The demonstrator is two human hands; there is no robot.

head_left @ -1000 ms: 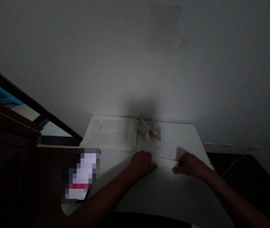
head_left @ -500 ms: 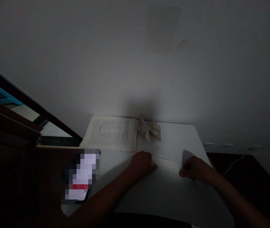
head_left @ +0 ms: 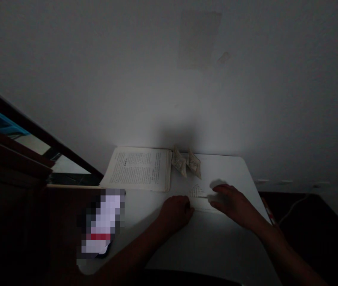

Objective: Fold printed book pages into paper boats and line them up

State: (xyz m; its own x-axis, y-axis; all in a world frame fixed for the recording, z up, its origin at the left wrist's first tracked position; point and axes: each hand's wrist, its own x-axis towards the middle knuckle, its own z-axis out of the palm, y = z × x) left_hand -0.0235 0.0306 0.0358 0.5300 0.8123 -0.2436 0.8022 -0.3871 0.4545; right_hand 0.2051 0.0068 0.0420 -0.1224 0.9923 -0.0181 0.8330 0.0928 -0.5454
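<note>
On the white table [head_left: 224, 169] lies a sheet of printed paper [head_left: 197, 192], folded to a peak at the top with a pale strip along its lower side. My left hand [head_left: 175, 212] rests with curled fingers at the paper's left end, gripping it there. Over the right end is my right hand [head_left: 231, 204], its thumb and fingers spread apart. Behind the paper, two folded paper boats [head_left: 179, 162] stand side by side near the wall.
A stack of printed pages [head_left: 139, 169] lies at the table's back left. A phone with a blurred screen [head_left: 106, 222] is at the left edge. The wall [head_left: 145, 79] rises directly behind the table. A white cable [head_left: 294, 206] hangs at the right.
My right hand has let go of the paper's lower right corner, opened and moved up and left over it. The left hand has shifted slightly left and down.
</note>
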